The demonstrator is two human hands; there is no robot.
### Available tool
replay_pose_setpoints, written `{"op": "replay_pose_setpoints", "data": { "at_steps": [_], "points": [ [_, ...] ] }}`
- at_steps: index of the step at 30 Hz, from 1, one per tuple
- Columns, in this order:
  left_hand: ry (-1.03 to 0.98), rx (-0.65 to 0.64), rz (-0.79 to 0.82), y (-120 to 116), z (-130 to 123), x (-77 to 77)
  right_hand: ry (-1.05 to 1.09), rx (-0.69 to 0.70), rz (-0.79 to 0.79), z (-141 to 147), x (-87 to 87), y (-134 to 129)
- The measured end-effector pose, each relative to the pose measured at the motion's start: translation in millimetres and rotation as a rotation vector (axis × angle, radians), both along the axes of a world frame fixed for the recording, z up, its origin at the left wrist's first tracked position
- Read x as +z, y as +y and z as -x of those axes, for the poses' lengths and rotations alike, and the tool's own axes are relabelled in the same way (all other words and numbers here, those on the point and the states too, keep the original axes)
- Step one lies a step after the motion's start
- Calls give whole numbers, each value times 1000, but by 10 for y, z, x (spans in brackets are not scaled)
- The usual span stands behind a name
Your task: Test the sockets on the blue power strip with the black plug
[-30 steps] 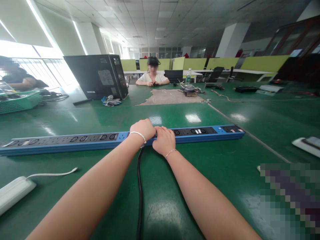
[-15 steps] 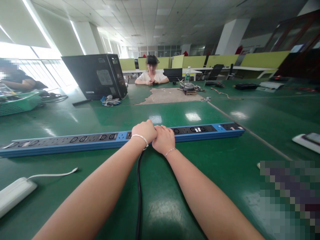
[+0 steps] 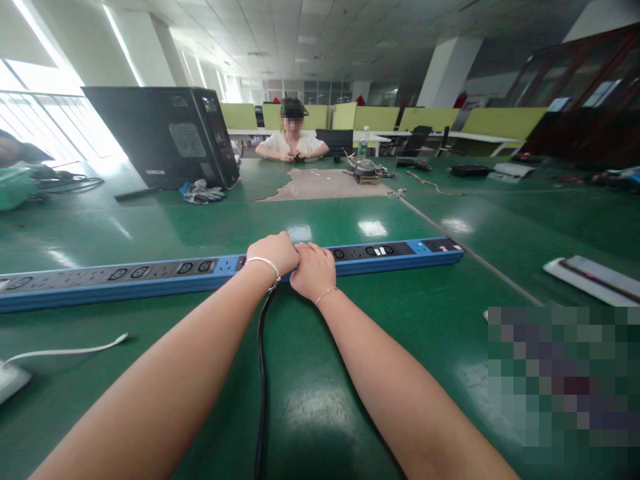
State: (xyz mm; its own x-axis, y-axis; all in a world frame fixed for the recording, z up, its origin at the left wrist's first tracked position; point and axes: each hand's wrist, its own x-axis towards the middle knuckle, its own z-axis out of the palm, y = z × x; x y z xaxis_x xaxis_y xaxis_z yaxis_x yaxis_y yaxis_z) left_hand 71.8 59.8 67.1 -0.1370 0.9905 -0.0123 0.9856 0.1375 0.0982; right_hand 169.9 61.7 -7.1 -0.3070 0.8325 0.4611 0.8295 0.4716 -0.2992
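A long blue power strip (image 3: pixel 150 293) with black sockets lies across the green table in front of me. My left hand (image 3: pixel 275 255) is closed over the middle of the strip, knuckles up. Out from under it comes a black power cable (image 3: pixel 262 373) that runs down toward me; its end is hidden in the hand. Pressed right up against it, my right hand (image 3: pixel 314 270) bends its fingers over the top of the strip and covers some sockets.
A black computer case (image 3: pixel 165 140) stands at the back left, with gloves (image 3: pixel 203 192) beside it. A white cable (image 3: pixel 70 350) lies at the near left. A phone (image 3: pixel 605 277) rests on a white object at the right. A person (image 3: pixel 293 137) sits across the table.
The whole scene has shifted left and slightly up in the picture as my view turned. Both hands stay closed at the same place on the power strip.
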Motion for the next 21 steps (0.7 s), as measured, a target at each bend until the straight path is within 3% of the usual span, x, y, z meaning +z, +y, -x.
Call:
{"op": "replay_pose_setpoints", "data": {
  "at_steps": [7, 16, 21],
  "points": [
    [37, 6, -106, -176, -44, -105, 15, 19, -11, 1, 1, -3],
    [35, -28, -29, 9, 17, -37, 20, -4, 8, 12, 11, -10],
    [53, -16, -69, -64, -22, -93, 22, 8, 0, 6, 5, -11]
  ]
}}
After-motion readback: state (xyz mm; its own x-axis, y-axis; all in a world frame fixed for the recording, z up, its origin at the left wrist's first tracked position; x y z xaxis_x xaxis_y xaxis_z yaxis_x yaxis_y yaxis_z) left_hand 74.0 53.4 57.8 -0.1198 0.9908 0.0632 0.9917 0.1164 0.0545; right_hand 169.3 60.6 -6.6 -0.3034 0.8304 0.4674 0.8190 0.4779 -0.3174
